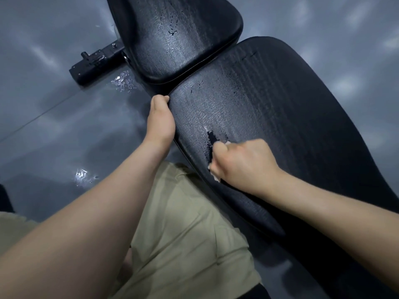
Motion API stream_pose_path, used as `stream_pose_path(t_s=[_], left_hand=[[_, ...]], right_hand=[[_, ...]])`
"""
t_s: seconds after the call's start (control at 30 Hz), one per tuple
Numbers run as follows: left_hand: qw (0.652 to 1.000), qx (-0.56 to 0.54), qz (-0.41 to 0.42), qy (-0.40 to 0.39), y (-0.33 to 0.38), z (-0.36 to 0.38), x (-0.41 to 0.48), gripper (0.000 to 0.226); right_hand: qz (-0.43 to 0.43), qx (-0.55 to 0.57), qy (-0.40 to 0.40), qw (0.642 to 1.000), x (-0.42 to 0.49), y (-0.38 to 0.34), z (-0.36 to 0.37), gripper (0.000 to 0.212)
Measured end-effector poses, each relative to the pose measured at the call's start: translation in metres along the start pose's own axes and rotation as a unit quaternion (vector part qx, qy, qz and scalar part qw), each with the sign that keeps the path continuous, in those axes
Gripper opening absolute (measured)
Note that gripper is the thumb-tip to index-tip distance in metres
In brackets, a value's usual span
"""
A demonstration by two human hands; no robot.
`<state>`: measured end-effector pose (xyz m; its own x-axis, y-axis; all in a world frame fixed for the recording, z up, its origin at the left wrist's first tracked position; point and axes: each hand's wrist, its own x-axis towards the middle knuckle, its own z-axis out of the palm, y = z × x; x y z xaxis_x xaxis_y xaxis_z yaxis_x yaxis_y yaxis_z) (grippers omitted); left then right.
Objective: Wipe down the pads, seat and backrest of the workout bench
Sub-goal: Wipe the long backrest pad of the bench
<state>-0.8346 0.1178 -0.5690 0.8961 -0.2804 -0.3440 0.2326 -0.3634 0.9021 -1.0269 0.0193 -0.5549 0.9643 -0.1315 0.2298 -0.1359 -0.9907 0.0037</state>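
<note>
Cloth [216, 177] is clenched in right hand [241, 162] on wet backrest [280, 104], edge gripped by left hand [160, 119]. Pooled liquid may be smeared.

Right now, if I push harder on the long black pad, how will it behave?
Probably slippery: the long black pad shows wet streaks and beads around the white cloth in the right hand. Its rounded, seamed edge suggests cushioning that gives a little. It might shift, perhaps why the left hand grips its edge.
</note>
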Motion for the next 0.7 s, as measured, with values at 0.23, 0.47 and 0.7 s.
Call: stream_pose_path(t_s=[0.23,0.47,0.7], left_hand=[[0.999,-0.038,-0.028,0.008,-0.003,-0.001,0.002,0.070],[0.997,-0.074,-0.027,0.014,0.001,0.002,0.001,0.038],[0.998,-0.058,-0.017,0.035,0.001,0.006,0.003,0.036]], right_hand=[[0.040,-0.042,-0.052,0.997,0.047,0.022,-0.012,0.029],[0.073,-0.035,-0.080,0.994,0.005,0.030,-0.013,0.029],[0.150,-0.052,-0.043,0.986,0.056,0.086,-0.013,0.030]])
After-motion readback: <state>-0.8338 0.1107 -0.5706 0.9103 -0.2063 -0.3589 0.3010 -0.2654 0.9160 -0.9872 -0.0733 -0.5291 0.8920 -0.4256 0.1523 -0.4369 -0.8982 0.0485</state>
